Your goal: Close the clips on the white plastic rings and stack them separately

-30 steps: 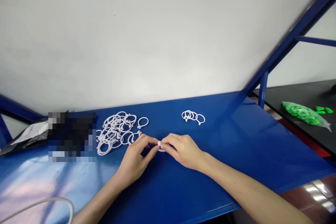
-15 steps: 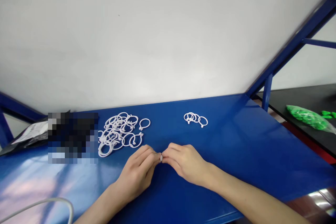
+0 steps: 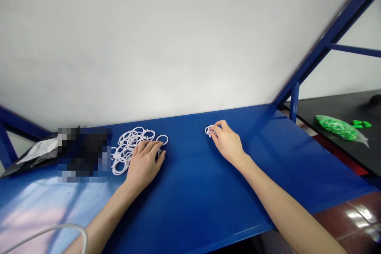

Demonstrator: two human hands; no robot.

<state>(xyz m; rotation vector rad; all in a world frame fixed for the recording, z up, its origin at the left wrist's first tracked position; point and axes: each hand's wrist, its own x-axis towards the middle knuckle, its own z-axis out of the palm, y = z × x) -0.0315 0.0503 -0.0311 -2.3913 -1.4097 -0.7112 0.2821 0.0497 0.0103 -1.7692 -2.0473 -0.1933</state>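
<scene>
My left hand (image 3: 145, 162) rests over the right side of a pile of thin white rings (image 3: 119, 166), its fingers stretched out and apart. Small knob-like closures show on some rings. One ring (image 3: 162, 139) lies at the pile's right edge, by my left fingertips. Farther right, my right hand (image 3: 228, 141) is at a small group of similar white rings (image 3: 207, 130). Its thumb and index finger are curled together around a ring there; the hand hides most of that group.
All this lies on a blue tabletop (image 3: 184, 198) against a pale wall (image 3: 178, 47). A black plastic package (image 3: 35, 152) lies at the left, and a white cable (image 3: 59, 227) curves in front. Beyond the right edge, a dark table (image 3: 315, 105) holds a bag of green pieces (image 3: 339, 127).
My hands have parted from a pinch on a small whitish thing at the centre. The left moved left to the pile and opened; the right moved up and right to the small group.
</scene>
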